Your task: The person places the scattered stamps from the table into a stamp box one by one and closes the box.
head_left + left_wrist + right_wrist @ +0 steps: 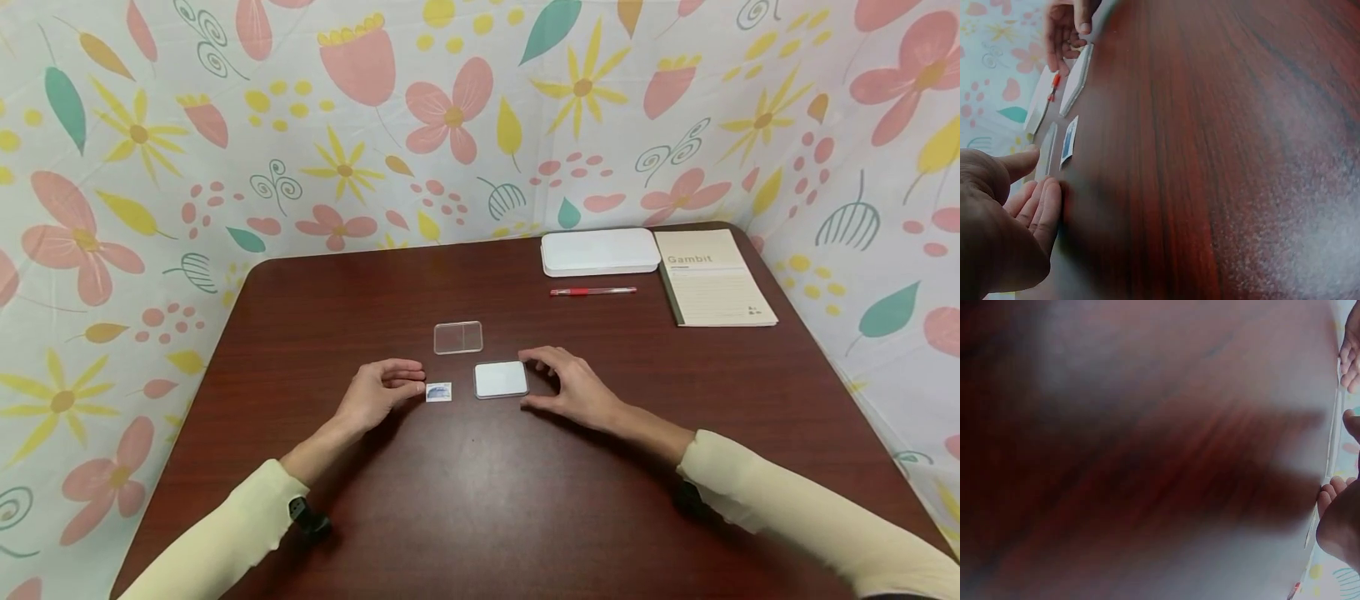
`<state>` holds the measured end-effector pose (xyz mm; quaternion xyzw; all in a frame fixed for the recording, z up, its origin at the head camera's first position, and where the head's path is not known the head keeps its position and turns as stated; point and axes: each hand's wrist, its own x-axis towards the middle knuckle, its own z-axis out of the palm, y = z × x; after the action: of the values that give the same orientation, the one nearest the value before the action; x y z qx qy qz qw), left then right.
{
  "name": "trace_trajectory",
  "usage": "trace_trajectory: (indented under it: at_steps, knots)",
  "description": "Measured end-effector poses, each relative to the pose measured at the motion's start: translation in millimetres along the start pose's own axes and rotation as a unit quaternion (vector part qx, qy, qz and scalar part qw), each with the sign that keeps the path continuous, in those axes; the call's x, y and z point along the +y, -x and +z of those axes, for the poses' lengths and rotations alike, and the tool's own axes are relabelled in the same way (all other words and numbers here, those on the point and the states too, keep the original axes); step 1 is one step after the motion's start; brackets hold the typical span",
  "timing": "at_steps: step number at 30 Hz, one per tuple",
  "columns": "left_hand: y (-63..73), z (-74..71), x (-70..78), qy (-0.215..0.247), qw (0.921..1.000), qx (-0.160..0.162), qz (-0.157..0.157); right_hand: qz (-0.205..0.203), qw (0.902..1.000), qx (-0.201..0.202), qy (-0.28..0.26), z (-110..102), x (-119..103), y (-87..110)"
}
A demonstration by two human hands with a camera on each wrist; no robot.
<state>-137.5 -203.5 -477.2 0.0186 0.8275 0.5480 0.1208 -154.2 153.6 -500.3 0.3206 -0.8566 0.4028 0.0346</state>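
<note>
A: The left grip [381, 393] is open and holds nothing, thumb just beside the small stamp-like slip [438, 392] on the counter [472, 508].

B: And the right grip [573, 387] is spread wide, thumb and fingers bracketing the right end of the clear case [501, 379] with its white top. No squeeze there; contact is hard to call!

A: That slip looks feather-light, thin, easily creased: a pinch at one edge should do.

B: The case seems light, stiff, maybe slippery, so opposite sides are the place.

A: Just beyond lies the clear plate [458, 337], probably brittle, best by its rim.

B: Farther back on the right: red pen [592, 292], white box [600, 252], notebook [716, 283], none in the way!
</note>
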Motion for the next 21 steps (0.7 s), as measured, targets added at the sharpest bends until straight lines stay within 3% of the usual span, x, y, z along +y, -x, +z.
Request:
trace_trajectory:
  at_steps: [10,21]
  knots:
    - [-1.0,6.5,4.6,-0.113,0.9923,0.014,0.049,0.004,1.0000,0.000,0.008,3.6,-0.6,-4.6]
    - [-1.7,16.3,5.8,-0.184,0.9785,0.052,0.079,-0.002,0.9999,-0.007,0.010,5.7,1.5,-7.2]
